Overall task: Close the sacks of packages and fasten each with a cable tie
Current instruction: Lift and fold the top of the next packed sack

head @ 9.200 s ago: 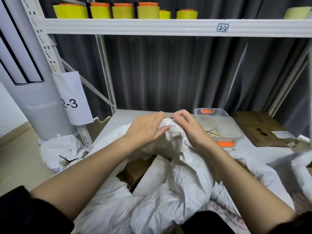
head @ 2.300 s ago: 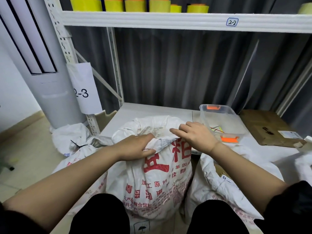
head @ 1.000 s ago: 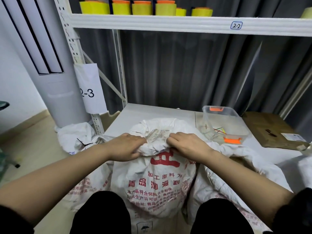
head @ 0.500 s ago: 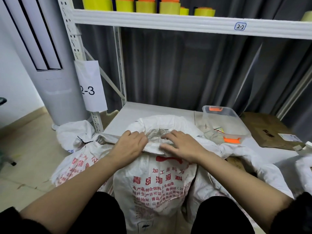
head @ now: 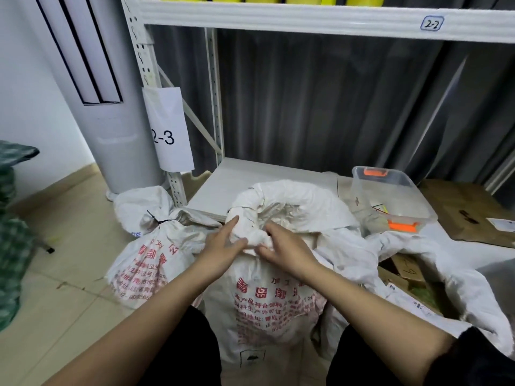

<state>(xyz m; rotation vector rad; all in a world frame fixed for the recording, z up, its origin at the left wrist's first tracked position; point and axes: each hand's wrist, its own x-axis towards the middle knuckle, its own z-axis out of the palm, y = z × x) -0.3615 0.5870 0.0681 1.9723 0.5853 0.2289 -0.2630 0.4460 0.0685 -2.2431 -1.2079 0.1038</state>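
Storeroom — numbered shelving [head: 320, 19]

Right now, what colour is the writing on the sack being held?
Red, on the white sack, clearest in the head view.

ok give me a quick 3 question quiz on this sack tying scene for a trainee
1. True or false: the sack on the left already has a black cable tie on its neck.
2. Which sack do both hands work on? A left B middle C right
3. Fill in: the clear bin has ____ latches.

Key: 1 true. 2 B: left hand and right hand gather the mouth of the middle sack. 3 orange.
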